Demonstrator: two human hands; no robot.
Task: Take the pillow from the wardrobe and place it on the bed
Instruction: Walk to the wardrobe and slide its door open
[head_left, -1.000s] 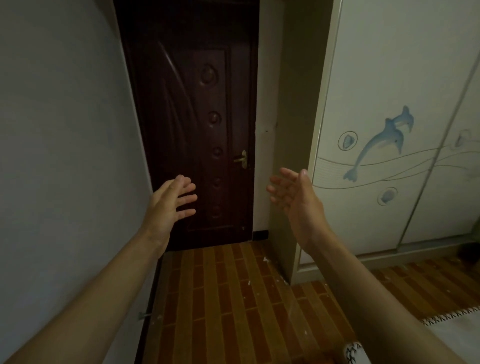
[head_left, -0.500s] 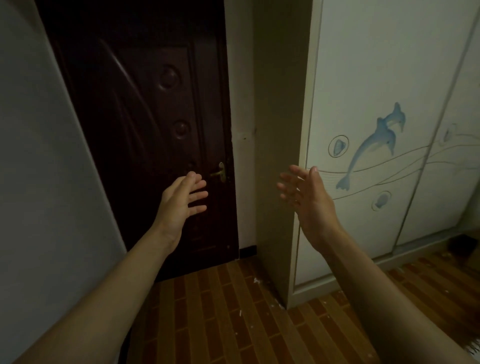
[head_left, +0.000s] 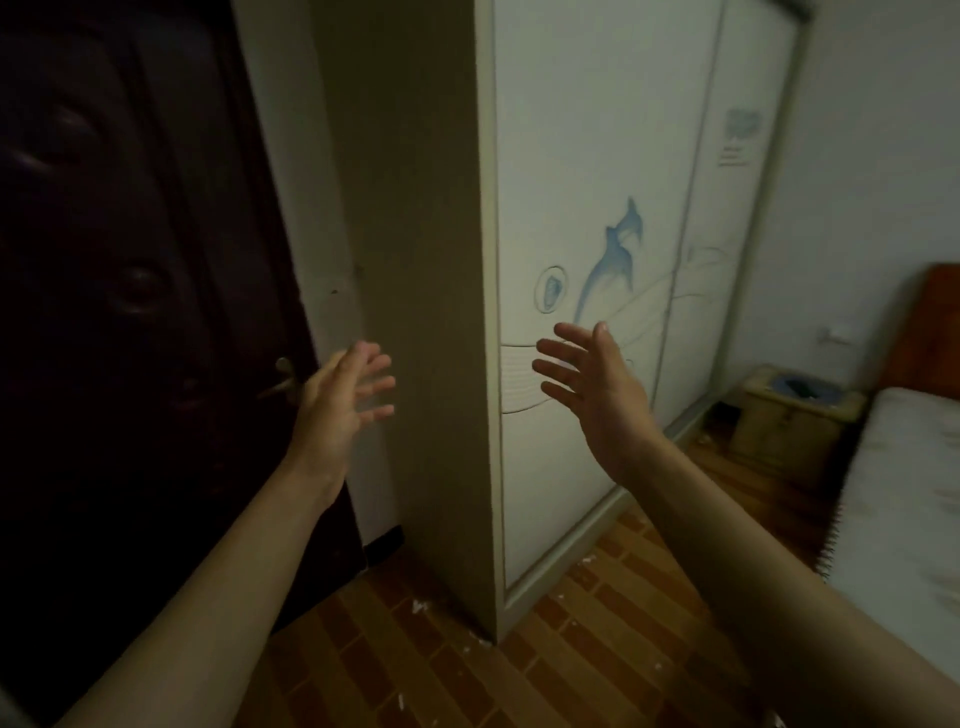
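A white wardrobe (head_left: 587, 156) with blue dolphin art on its sliding doors stands ahead, both doors closed, its beige side panel facing me. No pillow is visible. My left hand (head_left: 340, 397) is raised in front of the side panel, fingers spread, holding nothing. My right hand (head_left: 592, 387) is raised in front of the left wardrobe door, palm turned inward, fingers apart and empty. The bed (head_left: 904, 499), with a pale mattress and a reddish headboard, shows at the right edge.
A dark wooden door (head_left: 130, 312) with a metal handle fills the left. A small wooden stool (head_left: 795, 421) with a blue item on top stands between wardrobe and bed. Brick-patterned floor (head_left: 545, 649) lies below.
The view has swung right: the dark door slid to the left, the wardrobe is nearer, and the bed and stool have come into sight. Both hands stay raised and empty.
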